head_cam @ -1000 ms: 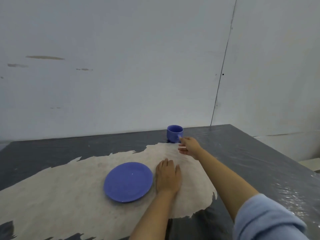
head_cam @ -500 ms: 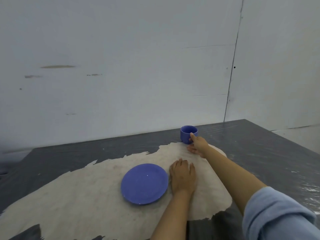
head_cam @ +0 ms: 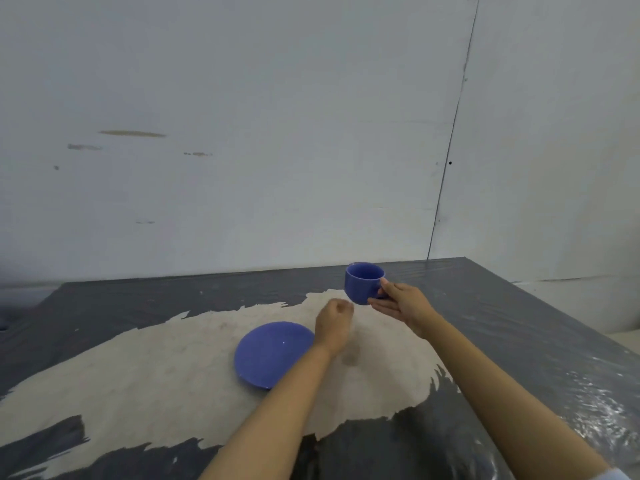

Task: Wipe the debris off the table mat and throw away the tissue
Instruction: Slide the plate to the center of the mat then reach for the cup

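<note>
Our right hand (head_cam: 403, 303) lifts the blue cup (head_cam: 363, 282) by its handle above the table mat (head_cam: 138, 386); our left hand (head_cam: 334, 323) hovers curled, empty. The thin mat looks floppy; no tissue visible.

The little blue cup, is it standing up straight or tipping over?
Nearly upright, tilted only slightly. The small blue ceramic cup has its open rim facing up while the right hand holds it by the handle side, lifted off the table.
</note>
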Tool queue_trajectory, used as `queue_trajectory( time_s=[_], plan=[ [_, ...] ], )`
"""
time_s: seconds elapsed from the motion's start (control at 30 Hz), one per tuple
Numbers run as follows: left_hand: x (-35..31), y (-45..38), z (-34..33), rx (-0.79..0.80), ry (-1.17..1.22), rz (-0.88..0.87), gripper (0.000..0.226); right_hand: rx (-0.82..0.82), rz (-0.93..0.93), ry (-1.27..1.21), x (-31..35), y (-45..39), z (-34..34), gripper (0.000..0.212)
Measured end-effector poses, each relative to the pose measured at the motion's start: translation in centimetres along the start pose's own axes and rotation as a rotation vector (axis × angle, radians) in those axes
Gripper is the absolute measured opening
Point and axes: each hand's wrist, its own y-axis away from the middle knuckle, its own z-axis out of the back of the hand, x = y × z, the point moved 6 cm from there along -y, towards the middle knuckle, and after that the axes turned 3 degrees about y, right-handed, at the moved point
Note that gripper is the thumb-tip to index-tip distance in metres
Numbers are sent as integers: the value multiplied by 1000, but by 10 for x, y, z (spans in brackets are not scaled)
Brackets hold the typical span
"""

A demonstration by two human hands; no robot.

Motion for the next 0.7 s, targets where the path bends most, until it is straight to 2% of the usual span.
queue_trajectory(
  time_s=[0.1,0.33,0.7],
  plan=[
    [-4,9,40,-102,141,17,24,85,20,29,13,21,-26,38],
    [16,31,138,-274,93,-11,36,251,-48,47,-4,60,-106,31],
    [59,68,194,-352,2,-2,38,260,-148,47,-48,83,-136,27]
  ],
)
